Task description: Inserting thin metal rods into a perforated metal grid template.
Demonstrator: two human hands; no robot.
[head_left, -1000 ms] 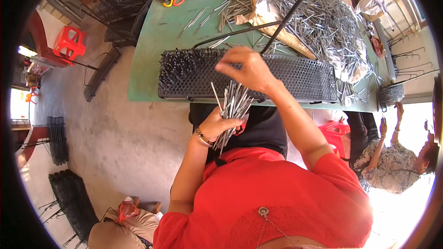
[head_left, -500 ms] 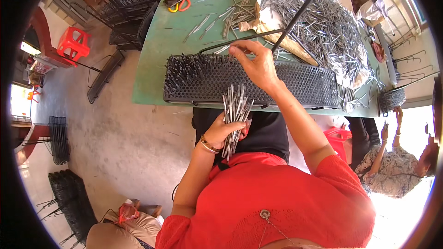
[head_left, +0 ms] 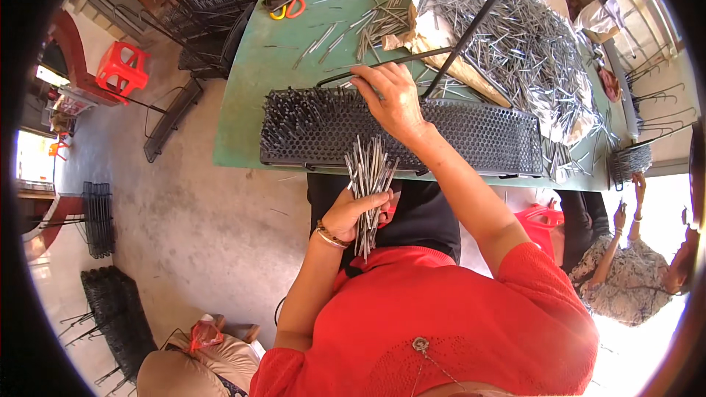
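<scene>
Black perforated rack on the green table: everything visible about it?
The black perforated rack is long, with closely spaced holes; metal or plastic, I can't tell. It lies lengthwise along the near edge of the green table, dark thin rods crowding its left end, open holes farther right. The right hand is over its far side; contact is unclear.

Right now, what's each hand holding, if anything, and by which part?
Left hand: a bundle of thin rods, gripped around its middle. Right hand: cannot tell.

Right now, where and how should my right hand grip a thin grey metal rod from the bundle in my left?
Probably pinch its far end, coming from the green table side: the bundle fans out there, tips free, while your left hand wraps its middle.
</scene>
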